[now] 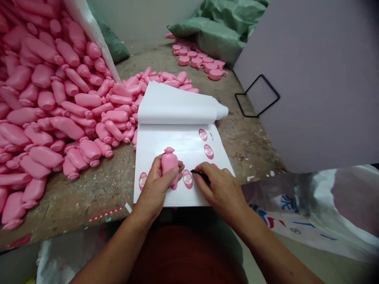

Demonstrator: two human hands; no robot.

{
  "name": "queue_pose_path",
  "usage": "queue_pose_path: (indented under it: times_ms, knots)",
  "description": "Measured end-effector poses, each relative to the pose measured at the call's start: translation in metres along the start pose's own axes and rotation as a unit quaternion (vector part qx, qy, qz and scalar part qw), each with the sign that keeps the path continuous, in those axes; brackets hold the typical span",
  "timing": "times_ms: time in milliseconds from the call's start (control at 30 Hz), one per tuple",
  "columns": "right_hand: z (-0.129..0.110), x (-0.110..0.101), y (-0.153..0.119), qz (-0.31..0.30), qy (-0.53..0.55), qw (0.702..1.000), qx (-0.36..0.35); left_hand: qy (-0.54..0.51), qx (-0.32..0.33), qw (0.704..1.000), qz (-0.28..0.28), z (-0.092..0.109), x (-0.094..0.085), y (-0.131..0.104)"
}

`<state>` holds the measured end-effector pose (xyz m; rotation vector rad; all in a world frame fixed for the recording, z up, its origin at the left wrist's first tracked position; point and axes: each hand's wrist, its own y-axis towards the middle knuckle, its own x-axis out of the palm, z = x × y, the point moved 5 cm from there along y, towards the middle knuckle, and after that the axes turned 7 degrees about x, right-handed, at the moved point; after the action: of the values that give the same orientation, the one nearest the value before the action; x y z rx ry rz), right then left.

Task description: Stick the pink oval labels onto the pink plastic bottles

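Note:
In my left hand (158,181) is a small pink plastic bottle (169,161), held upright over the sticker sheet (162,136) with its neck pointing away from me. My right hand (220,189) grips a thin black pointed tool (203,176); its exact kind is partly hidden by the fingers. The tool's tip is at the upper right edge of an oval pink label (187,179) on the sheet. Another oval label (142,180) lies left of my left hand, and more labels (208,151) run up the right side. The stack's upper sheets (180,104) are folded back.
A large heap of pink bottles (68,114) spills from a white-edged container (94,35) on the left. Several round pink pieces (195,62) lie beside a green sack (219,33) at the back. A grey panel (308,79) with a black wire frame (257,96) stands right.

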<state>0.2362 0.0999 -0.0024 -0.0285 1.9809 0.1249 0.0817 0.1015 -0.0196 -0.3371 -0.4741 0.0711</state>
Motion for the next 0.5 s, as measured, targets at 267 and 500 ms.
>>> queue_pose_path:
  times_ms: [267,500]
  knots:
    - [0.014,-0.003,0.003,-0.008,0.055,0.998,0.010,-0.077,-0.034,0.996,0.019,0.000,-0.007,0.003]
    - [0.008,-0.002,-0.001,0.016,0.012,0.999,-0.033,-0.078,-0.038,0.996,0.022,0.000,-0.006,0.004]
